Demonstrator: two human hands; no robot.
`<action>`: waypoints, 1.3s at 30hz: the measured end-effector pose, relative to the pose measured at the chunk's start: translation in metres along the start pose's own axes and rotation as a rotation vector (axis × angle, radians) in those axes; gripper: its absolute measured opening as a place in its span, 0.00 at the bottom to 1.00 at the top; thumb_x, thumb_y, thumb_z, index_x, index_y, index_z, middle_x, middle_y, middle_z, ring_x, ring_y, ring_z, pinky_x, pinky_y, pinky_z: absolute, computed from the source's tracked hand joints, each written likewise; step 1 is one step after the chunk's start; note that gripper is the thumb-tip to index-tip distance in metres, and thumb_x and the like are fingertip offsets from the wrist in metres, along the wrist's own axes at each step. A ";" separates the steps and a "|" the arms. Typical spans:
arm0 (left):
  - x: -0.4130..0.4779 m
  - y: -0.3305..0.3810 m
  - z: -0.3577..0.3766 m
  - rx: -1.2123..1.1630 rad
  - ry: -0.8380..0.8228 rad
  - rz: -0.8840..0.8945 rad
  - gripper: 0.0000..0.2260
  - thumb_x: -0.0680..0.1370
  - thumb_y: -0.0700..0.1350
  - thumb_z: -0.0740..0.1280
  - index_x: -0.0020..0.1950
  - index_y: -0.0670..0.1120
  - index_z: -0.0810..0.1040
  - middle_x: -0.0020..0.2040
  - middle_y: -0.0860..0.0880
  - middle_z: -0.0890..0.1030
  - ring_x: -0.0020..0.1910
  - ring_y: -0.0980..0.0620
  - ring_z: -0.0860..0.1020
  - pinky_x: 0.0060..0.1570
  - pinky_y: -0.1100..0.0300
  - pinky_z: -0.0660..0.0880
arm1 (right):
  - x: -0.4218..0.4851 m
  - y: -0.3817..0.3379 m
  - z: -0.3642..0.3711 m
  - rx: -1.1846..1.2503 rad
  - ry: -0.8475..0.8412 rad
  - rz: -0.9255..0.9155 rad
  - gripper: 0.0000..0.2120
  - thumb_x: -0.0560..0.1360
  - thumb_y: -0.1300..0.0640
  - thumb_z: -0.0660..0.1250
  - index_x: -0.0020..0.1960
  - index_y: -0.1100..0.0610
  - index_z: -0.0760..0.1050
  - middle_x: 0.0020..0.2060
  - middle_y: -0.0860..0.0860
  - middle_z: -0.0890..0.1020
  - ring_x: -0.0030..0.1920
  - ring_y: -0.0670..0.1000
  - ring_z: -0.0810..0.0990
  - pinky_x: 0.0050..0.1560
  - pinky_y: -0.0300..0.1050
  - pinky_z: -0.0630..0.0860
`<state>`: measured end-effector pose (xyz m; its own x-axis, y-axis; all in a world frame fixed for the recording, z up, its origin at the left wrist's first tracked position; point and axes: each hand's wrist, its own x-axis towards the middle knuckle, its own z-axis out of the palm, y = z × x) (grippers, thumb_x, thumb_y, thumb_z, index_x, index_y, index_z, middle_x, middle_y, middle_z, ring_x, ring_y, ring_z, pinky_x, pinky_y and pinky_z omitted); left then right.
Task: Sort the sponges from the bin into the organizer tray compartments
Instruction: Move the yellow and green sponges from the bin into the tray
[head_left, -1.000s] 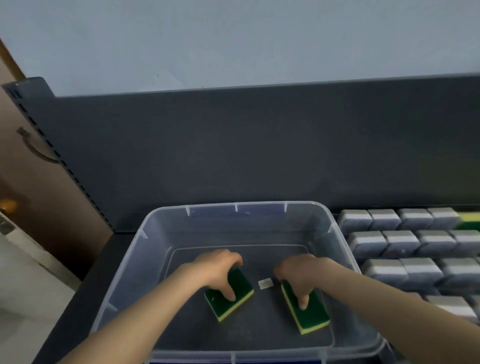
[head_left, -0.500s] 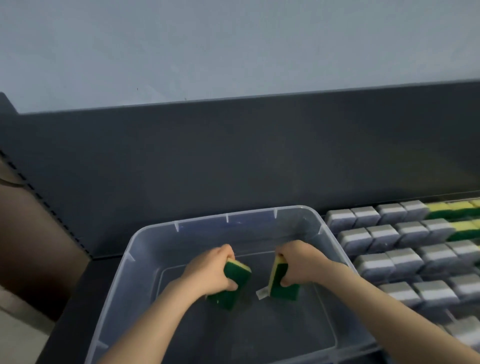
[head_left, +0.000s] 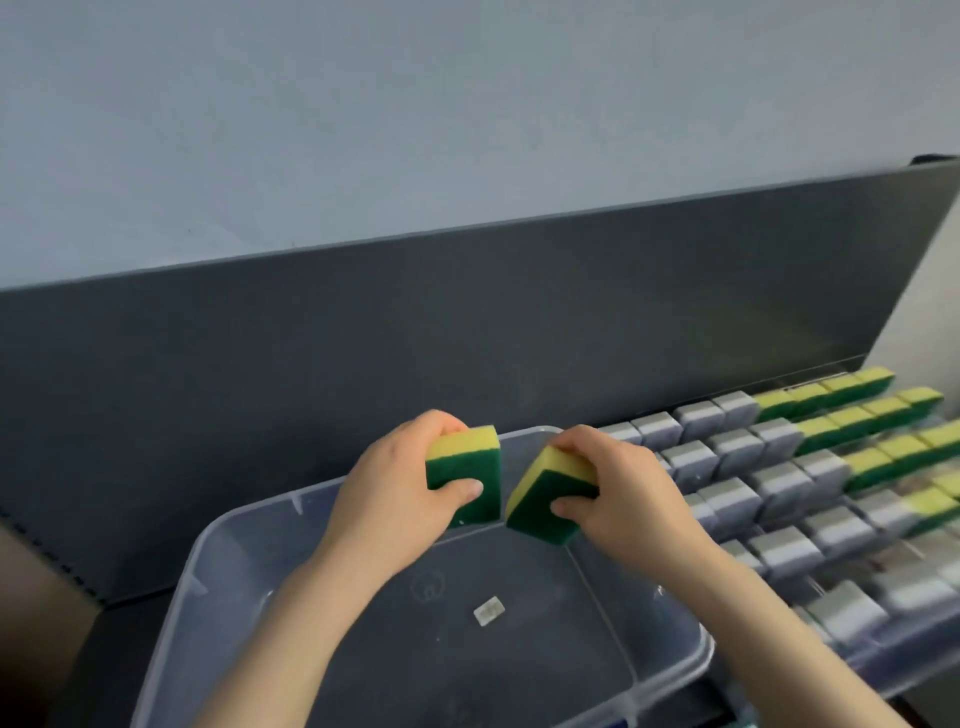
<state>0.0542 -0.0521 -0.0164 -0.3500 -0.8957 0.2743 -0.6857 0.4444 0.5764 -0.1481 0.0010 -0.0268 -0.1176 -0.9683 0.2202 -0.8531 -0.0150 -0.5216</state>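
Sorting is judged nearly complete: the left hand (head_left: 395, 499) and right hand (head_left: 623, 501) each hold, fingers curled tight, the left sponge (head_left: 464, 467) and right sponge (head_left: 551, 491) above the far rim of the bin (head_left: 244, 525), which shows no other sponges, while the organizer tray (head_left: 878, 667) at the shelf's right end stands mostly filled.

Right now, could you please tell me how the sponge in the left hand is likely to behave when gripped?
The sponge is probably light: the left hand holds it up by thumb and fingers alone. Its yellow foam likely squashes under a firm grip. Flat-sided and blocky, it should not roll.
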 end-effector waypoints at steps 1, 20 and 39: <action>0.001 0.009 0.000 -0.001 0.014 0.016 0.14 0.72 0.50 0.73 0.52 0.60 0.72 0.46 0.63 0.76 0.46 0.62 0.73 0.42 0.62 0.71 | -0.004 0.002 -0.006 0.014 0.027 0.009 0.20 0.67 0.56 0.73 0.56 0.46 0.71 0.45 0.45 0.79 0.49 0.51 0.77 0.45 0.44 0.72; -0.007 0.254 0.155 -0.026 -0.079 0.306 0.18 0.70 0.48 0.74 0.56 0.62 0.74 0.54 0.65 0.76 0.53 0.60 0.74 0.49 0.58 0.73 | -0.120 0.166 -0.179 -0.069 0.231 0.112 0.21 0.71 0.61 0.70 0.61 0.45 0.74 0.55 0.42 0.78 0.55 0.49 0.75 0.52 0.44 0.73; -0.005 0.401 0.301 -0.120 -0.102 0.285 0.13 0.72 0.51 0.73 0.51 0.56 0.71 0.42 0.60 0.77 0.41 0.61 0.76 0.36 0.60 0.77 | -0.202 0.357 -0.288 -0.080 0.309 0.304 0.22 0.71 0.64 0.69 0.62 0.49 0.75 0.57 0.46 0.78 0.56 0.52 0.75 0.48 0.38 0.67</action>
<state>-0.4109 0.1342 -0.0179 -0.5836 -0.7265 0.3628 -0.4726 0.6672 0.5758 -0.5750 0.2631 -0.0202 -0.5052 -0.8056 0.3094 -0.7916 0.2898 -0.5380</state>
